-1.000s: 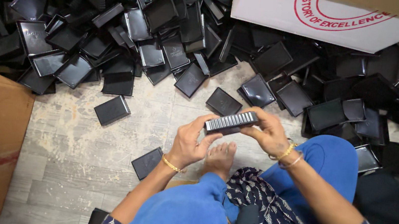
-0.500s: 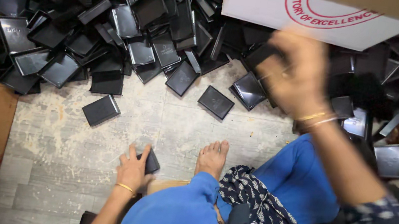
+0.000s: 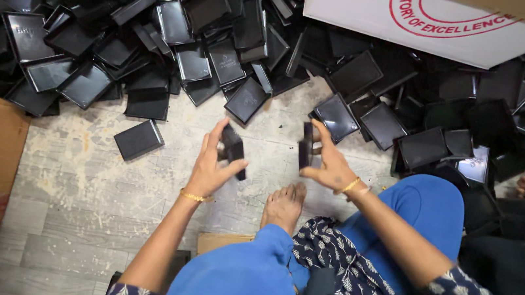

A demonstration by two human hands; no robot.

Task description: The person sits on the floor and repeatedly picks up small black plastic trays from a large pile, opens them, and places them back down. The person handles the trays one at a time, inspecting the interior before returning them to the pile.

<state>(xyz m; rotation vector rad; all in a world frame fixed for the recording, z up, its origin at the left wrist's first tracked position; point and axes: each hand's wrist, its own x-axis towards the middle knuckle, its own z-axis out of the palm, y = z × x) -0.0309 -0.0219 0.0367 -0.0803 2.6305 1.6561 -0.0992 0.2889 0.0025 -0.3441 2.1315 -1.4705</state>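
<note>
Currently mid-frame: left hand [image 3: 207, 169] pinching black tray [image 3: 233, 149], right hand [image 3: 329, 167] pinching 2nd black tray [image 3: 306, 145], held edge-on, apart, above bare foot [image 3: 284, 206]. Loose tray [image 3: 139, 139] center-left on floor. Tray pile [image 3: 209, 36] across top; white box [image 3: 422, 17] upper right.

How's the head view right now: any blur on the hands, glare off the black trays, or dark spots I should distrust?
Head view: both hands are sharp, the left hand and right hand each gripping a black tray. Pale sheen glints off the glossy trays in the heap, washing out detail. The top-left and right edges fall into shadow, where trays merge. The white carton is bright but not blown out.
</note>
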